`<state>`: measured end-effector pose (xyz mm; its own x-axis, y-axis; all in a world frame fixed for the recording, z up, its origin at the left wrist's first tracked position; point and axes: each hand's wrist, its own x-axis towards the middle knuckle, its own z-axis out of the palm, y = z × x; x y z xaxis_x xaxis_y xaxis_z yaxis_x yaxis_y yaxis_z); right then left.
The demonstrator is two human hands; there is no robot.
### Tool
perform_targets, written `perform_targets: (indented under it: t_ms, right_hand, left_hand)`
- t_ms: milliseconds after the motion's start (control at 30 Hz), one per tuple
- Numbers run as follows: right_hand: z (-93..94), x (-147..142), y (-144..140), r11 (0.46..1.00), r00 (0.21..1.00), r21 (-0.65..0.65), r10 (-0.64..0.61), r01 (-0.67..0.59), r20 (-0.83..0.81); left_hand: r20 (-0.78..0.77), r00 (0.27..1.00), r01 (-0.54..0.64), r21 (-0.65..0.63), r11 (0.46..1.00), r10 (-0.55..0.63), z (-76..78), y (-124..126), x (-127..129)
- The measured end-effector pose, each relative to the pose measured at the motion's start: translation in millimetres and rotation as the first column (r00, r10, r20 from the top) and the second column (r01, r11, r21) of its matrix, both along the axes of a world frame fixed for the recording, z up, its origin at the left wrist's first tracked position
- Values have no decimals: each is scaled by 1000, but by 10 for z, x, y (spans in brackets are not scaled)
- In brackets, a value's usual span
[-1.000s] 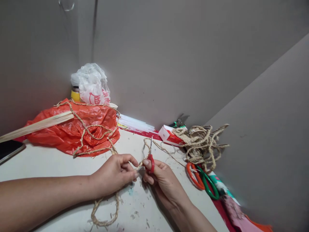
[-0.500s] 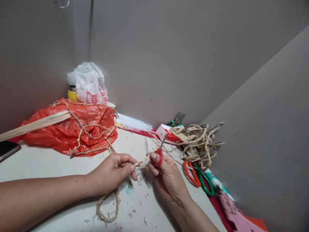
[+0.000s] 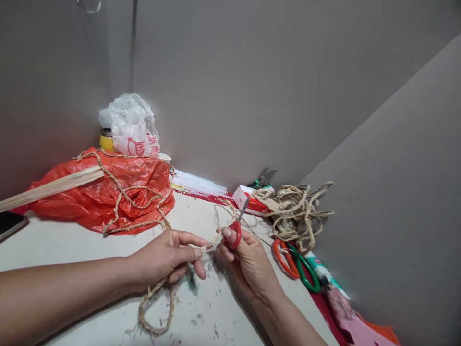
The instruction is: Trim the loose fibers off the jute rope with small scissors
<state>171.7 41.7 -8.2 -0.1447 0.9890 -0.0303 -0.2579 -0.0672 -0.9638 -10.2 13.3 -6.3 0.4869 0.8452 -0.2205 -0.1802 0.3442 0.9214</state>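
White tabletop [image 3: 90,245], braided jute rope [image 3: 212,239], red scissors [image 3: 238,226]

Your white, fibre-littered tabletop [image 3: 90,250] carries a crumpled orange plastic bag [image 3: 104,194] at left, tangled jute twine [image 3: 293,211] and orange-and-green-handled scissors [image 3: 297,262] at right.

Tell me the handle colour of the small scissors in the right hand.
Red, on the small scissors gripped by the right hand; head view.

Left hand [image 3: 169,257] and right hand [image 3: 248,259]: both bare, no gloves, rings or watch visible. Forearms uncovered, entering from 8 and 5 o'clock; no sleeve in view. Fingernails short, unpainted.
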Motion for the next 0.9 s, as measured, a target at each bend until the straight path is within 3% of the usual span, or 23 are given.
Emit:
perform_targets:
  t_ms: [233,333,433,500,567,667,767,900]
  right_hand:
    - [-3,-42,-40,999,997,10,30,-30,66]
    - [-18,-23,-28,999,985,28,27,-32,169]
    - [-16,35,-7,993,923,117,-37,-9,382]
    - [-1,75,-5,978,835,204,-77,-43,546]
    - [16,101,-16,935,694,323,-134,-148,708]
    - [28,105,-44,826,377,448,-315,-343,871]
    - [21,82,-67,784,112,442,-440,-437,891]
    - [4,62,-90,771,-36,428,-501,-472,865]
  left_hand:
    - [60,995,81,-87,993,-76,27,1,3]
    - [54,998,31,-108,994,-25,46,2,-1]
    - [53,996,-68,-115,991,74,46,32,-15]
    - [44,990,-125,-110,986,131,33,63,-29]
    - [27,984,-176,-84,981,179,17,94,-44]
    - [-4,973,-229,-18,973,229,5,123,-61]
    - [-44,969,-241,25,970,242,20,123,-61]
    - [-100,961,-252,56,966,257,48,103,-47]
